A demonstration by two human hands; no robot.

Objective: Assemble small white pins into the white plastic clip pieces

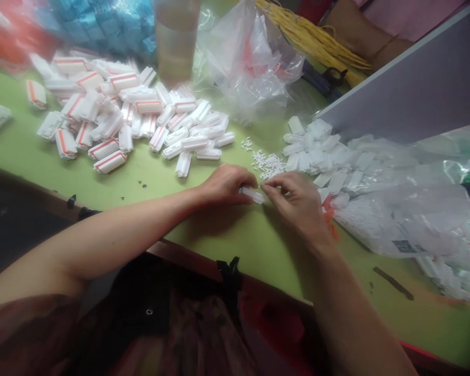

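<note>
My left hand [226, 184] and my right hand [297, 203] meet over the green table [227, 240], both pinched on one small white plastic piece [253, 195] held between them. Just behind the fingers lies a scatter of tiny white pins [268, 163]. A heap of white plastic blocks with orange stripes [113, 117] sits to the far left of my hands. Plain white plastic pieces [311, 149] are piled to the right of the pins.
A clear plastic bag [250, 57] and a tall translucent cup [176, 36] stand at the back. More bags of white parts [415, 209] fill the right side beside a grey panel [411, 83]. Yellow wires [313, 39] and black scissors [329, 78] lie behind.
</note>
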